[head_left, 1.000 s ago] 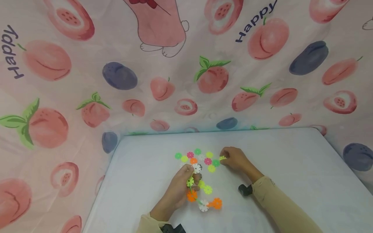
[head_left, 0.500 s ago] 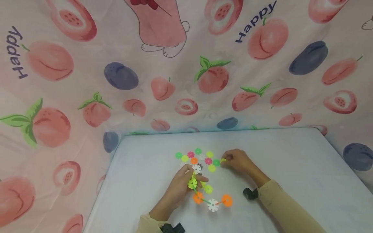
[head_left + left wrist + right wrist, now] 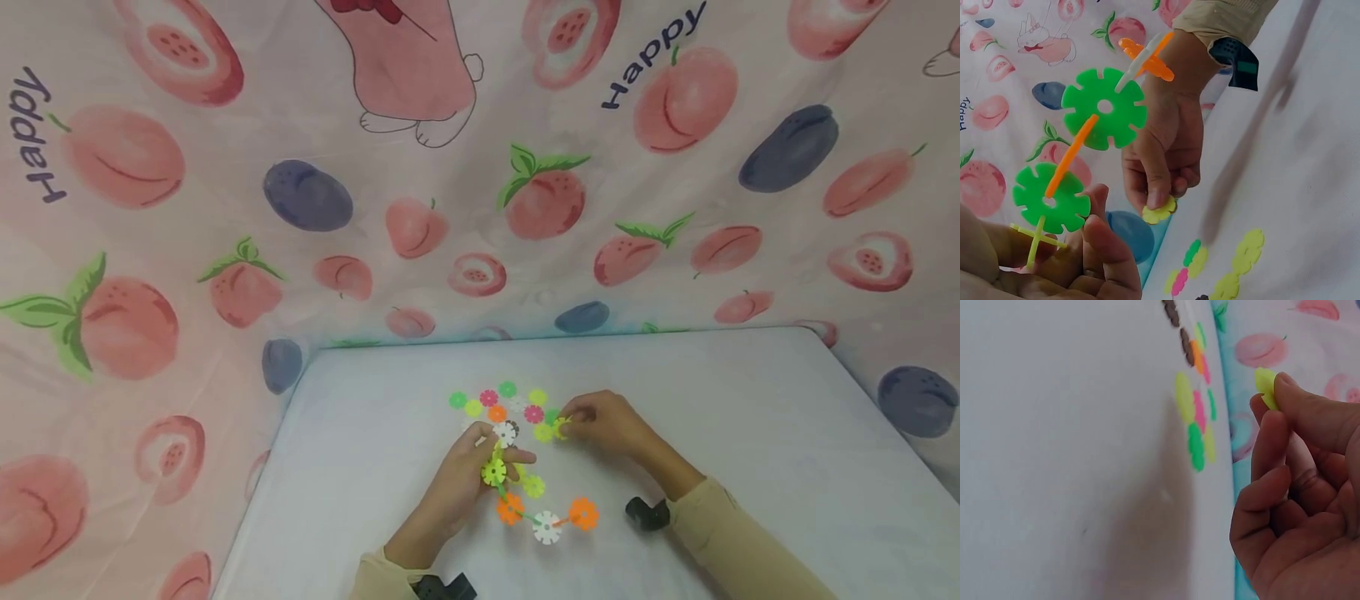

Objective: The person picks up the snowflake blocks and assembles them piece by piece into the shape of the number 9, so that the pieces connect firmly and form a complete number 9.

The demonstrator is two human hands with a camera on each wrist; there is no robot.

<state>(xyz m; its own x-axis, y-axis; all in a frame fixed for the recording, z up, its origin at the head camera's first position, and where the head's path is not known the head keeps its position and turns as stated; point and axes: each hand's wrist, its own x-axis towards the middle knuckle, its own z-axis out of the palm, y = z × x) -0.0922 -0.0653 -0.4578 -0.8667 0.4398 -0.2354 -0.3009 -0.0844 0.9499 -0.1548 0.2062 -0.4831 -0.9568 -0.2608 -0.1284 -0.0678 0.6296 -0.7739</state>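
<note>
My left hand (image 3: 457, 479) grips a chain of slotted plastic snowflake discs in yellow, green, orange and white. From it the chain hangs toward me, past a white disc (image 3: 547, 527) to an orange disc (image 3: 583, 514) at the end. In the left wrist view two green discs (image 3: 1105, 109) are linked by an edge-on orange one. A single yellow disc (image 3: 1265, 384) is pinched between thumb and forefinger of my right hand (image 3: 611, 423). That disc is above the table, right of the chain and apart from it. Fingers partly hide the chain's held end.
Loose discs in several colours, among them a pink disc (image 3: 534, 414) and an orange disc (image 3: 497, 413), lie flat beyond my left hand. Another yellow disc (image 3: 533, 486) lies nearer. A fruit-print cloth (image 3: 480, 208) rises behind the white table (image 3: 720, 383).
The chain's free end has swung right, and some left-hand fingers have straightened. My right hand has come slightly nearer me and then left, carrying the yellow disc.
</note>
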